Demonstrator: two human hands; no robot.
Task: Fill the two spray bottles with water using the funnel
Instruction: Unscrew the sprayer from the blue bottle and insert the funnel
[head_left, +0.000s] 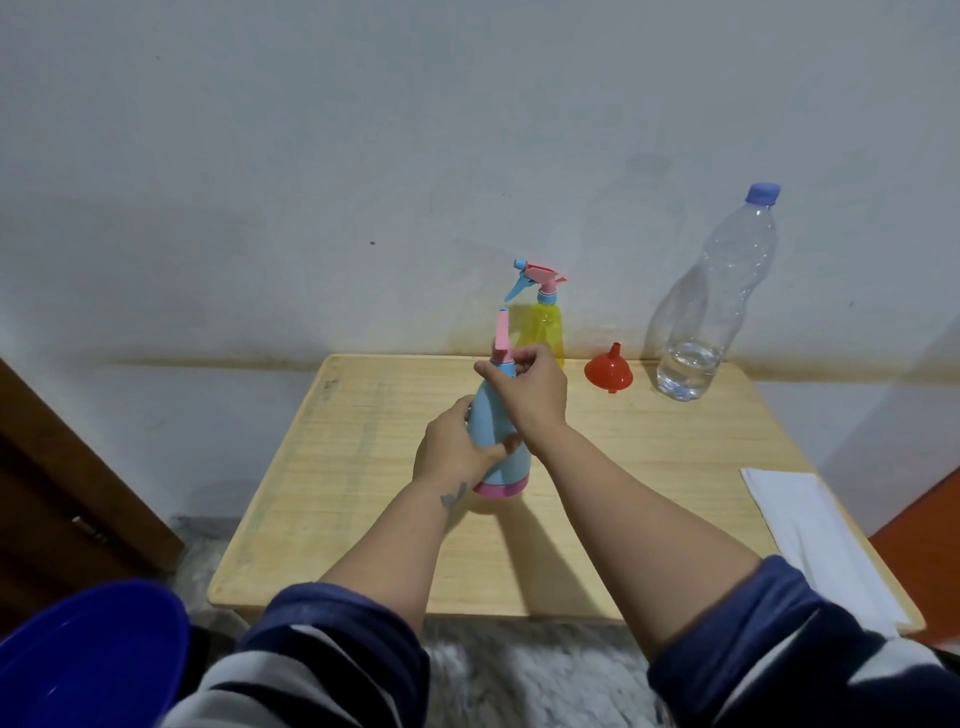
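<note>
Both forearms bare, sleeves (332, 639) pushed up to elbows. Sleeve fabric dark navy w/ wide white/grey stripes lower down. Small dark tattoo (453, 496) on left wrist, shape unclear. Left hand (457, 447) & right hand (527, 392) bare, no rings or watch visible.

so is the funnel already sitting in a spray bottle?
No, the funnel sits upside down on the table, apart from both bottles.
</note>
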